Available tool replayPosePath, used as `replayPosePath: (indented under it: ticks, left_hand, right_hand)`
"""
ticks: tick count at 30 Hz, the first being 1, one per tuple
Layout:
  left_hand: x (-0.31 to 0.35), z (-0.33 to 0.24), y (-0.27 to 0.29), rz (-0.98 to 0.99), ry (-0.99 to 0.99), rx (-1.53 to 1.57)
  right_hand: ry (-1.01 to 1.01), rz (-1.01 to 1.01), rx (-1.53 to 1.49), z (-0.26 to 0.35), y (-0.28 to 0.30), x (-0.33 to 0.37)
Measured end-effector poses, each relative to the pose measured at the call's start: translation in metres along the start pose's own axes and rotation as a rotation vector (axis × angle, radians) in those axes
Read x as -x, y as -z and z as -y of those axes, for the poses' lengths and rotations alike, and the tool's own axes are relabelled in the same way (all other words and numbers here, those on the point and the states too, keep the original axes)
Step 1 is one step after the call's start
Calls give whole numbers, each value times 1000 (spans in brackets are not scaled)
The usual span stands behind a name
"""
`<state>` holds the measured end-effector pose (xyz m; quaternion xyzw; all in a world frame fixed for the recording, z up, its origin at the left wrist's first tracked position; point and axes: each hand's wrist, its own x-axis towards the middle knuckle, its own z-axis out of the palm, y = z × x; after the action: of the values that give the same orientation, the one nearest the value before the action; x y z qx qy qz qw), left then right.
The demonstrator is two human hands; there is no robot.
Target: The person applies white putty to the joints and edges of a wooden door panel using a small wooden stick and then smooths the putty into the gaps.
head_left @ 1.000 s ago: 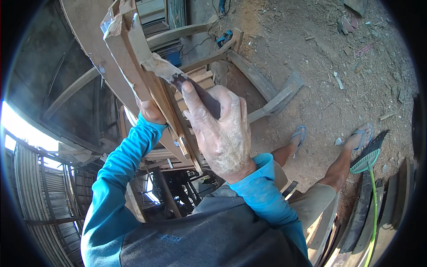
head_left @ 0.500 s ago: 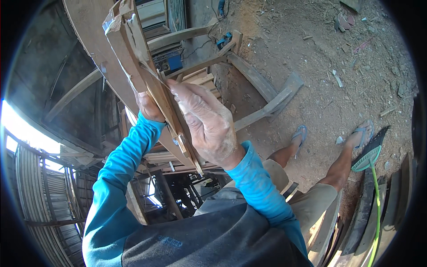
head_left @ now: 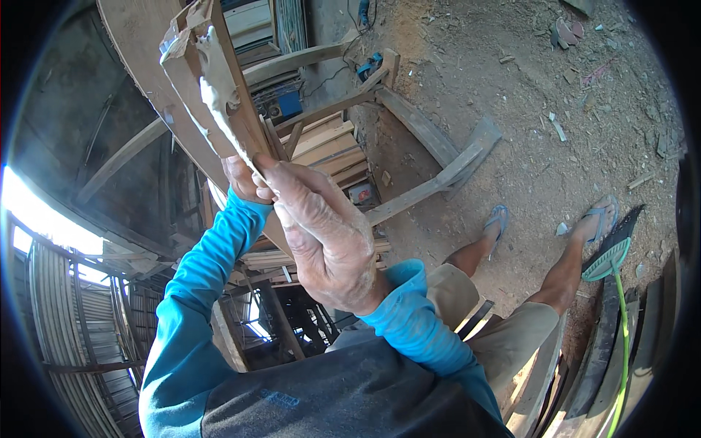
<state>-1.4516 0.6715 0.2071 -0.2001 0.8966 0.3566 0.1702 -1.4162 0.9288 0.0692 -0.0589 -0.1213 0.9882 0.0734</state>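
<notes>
A brown wooden piece slants up and away in front of me, its far end rough and split. Thick white paste is smeared along its edge and at that end. My left hand is wrapped round the near part of the wood from the left, most of its fingers hidden. Close against the paste-covered edge is my right hand, dusted white, with fingers pressed together. Whatever may be between its fingertips is hidden.
A wide wooden board lies behind the piece. Beyond stand a wooden frame, stacked planks and a blue power tool. A green broom lies by my right foot on debris-strewn ground.
My right hand has moved down and left along the wood toward my left hand. More white paste shows on the upper edge, and the wood's near end is now hidden.
</notes>
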Motion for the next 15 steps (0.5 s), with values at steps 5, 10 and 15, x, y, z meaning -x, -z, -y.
replayPosePath:
  ticks: [5, 10, 15]
  left_hand:
    - [-7, -9, -22, 21, -11, 68]
    - [-3, -22, -34, -16, -38, -7]
    - [-4, -25, -46, -39, -58, -41]
  right_hand:
    - [5, 6, 65, -6, 4, -35]
    - [35, -20, 2, 4, 8, -29]
    - [23, 115, 127, 1, 11, -46]
